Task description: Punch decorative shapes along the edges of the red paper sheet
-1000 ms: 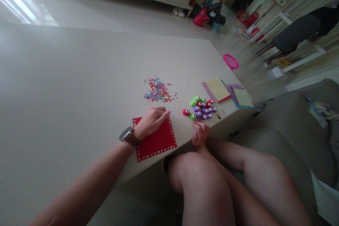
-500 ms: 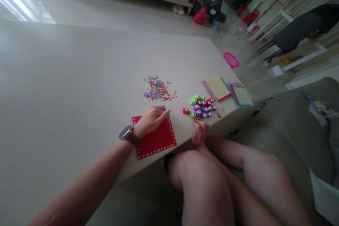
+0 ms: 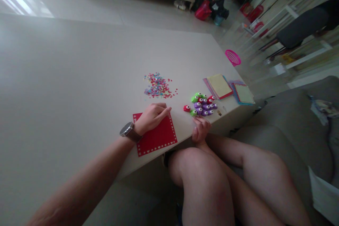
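A red square card point(image 3: 156, 141) with a border of small white shapes lies near the table edge. My left hand point(image 3: 152, 117), with a watch on its wrist, rests across the card's upper part, thumb stretched out and no object visible in it. At the table edge is my right hand point(image 3: 201, 128), fingers loosely bent and apart, nothing seen in them. Its fingertips are beside a cluster of purple, green and red one-eyed toys point(image 3: 203, 106); one red toy point(image 3: 186, 108) sits a little left. Beyond my left hand spreads a pile of colourful confetti point(image 3: 158, 85).
A stack of coloured cards point(image 3: 218, 85) and a second stack with a bordered top card point(image 3: 243, 93) lie on the table point(image 3: 79, 77) at right. A pink basket point(image 3: 233, 57) stands past the table's far right edge. A grey sofa point(image 3: 278, 120) is at right.
The view has shifted slightly, so the table things appear a little higher and further right. Both hands keep the same places on the card and by the toys.
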Tool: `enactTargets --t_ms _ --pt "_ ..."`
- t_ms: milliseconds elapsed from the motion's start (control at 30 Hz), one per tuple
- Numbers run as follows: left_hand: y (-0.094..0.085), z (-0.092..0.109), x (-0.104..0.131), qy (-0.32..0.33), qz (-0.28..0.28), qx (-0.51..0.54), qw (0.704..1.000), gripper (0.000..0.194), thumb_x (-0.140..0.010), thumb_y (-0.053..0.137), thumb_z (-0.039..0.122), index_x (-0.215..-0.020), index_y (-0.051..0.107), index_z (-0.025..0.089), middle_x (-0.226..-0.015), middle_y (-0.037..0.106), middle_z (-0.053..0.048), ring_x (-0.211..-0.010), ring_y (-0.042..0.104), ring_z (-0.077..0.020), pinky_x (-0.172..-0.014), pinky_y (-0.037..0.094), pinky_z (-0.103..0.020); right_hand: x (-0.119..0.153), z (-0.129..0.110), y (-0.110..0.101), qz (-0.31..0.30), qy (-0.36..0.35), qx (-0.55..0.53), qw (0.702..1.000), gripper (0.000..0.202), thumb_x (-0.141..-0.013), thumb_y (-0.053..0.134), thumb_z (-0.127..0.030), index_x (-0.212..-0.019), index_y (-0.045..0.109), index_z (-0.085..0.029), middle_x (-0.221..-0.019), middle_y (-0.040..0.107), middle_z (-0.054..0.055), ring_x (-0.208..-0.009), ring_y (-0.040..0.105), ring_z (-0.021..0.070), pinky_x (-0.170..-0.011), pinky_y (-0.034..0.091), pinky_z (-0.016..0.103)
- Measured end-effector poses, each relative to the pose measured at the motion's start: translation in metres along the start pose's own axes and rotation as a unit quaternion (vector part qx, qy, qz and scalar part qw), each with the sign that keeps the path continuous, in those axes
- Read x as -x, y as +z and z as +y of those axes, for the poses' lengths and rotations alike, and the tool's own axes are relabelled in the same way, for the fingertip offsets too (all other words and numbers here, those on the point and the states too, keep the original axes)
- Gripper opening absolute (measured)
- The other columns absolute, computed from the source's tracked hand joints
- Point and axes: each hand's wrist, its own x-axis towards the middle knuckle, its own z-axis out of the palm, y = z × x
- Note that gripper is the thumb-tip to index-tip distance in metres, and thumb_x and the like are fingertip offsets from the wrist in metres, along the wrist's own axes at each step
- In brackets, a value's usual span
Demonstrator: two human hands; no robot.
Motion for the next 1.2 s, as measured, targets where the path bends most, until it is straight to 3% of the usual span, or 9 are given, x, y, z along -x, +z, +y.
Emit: enactTargets --t_ms 100,367,567,900,1200 --pt "0.0004 -0.0015 0.0 0.0 0.0 0.0 1.0 0.059 -0.11 0.04 0.046 -0.058 0.052 0.018 -0.069 0.052 -0.001 -0.061 0.044 -0.0116 -0.065 0.037 -0.031 0.0023 0.0019 0.0009 -0.007 0.021 0.003 1.0 0.045 -0.098 0.04 -0.035 -0.131 0.071 -0.03 -0.12 0.07 0.013 -0.119 0.064 0.0354 -0.096 0.043 0.057" --pt "-0.0005 -0.0005 0.0 -0.005 -0.006 -0.003 1.0 0.059 -0.11 0.04 0.045 -0.062 0.061 0.018 -0.071 0.054 -0.002 -0.062 0.045 -0.0124 -0.067 0.039 -0.032 0.0023 0.001 -0.0001 -0.01 0.024 -0.029 0.999 0.042 -0.102 0.041 -0.037 -0.132 0.07 -0.028 -0.122 0.071 0.016 -0.121 0.064 0.039 -0.097 0.041 0.061" --pt "-0.0004 -0.0007 -0.0001 -0.001 -0.005 -0.007 1.0 0.059 -0.11 0.04 0.044 -0.059 0.055 0.018 -0.069 0.052 -0.001 -0.061 0.043 -0.0117 -0.065 0.037 -0.031 0.0011 0.0014 0.0001 -0.002 -0.004 -0.006 1.0 0.043 -0.102 0.041 -0.034 -0.134 0.067 -0.025 -0.12 0.071 0.016 -0.118 0.065 0.0369 -0.096 0.042 0.059" --pt "-0.0005 0.001 0.0007 -0.004 -0.006 -0.007 1.0 0.059 -0.11 0.039 0.046 -0.063 0.06 0.018 -0.072 0.057 -0.003 -0.062 0.046 -0.0121 -0.066 0.04 -0.03 -0.003 -0.0029 -0.0011 0.005 -0.015 0.016 1.0 0.04 -0.095 0.041 -0.027 -0.126 0.066 -0.02 -0.121 0.069 0.011 -0.121 0.063 0.0311 -0.1 0.04 0.049" --pt "-0.0009 -0.0007 0.0002 -0.001 -0.011 -0.015 1.0 0.06 -0.11 0.038 0.047 -0.062 0.058 0.018 -0.071 0.055 -0.002 -0.061 0.044 -0.012 -0.064 0.038 -0.03 -0.0014 -0.0006 -0.0001 0.003 -0.017 0.012 1.0 0.044 -0.092 0.043 -0.024 -0.129 0.066 -0.02 -0.123 0.068 0.011 -0.121 0.062 0.0307 -0.102 0.039 0.049"
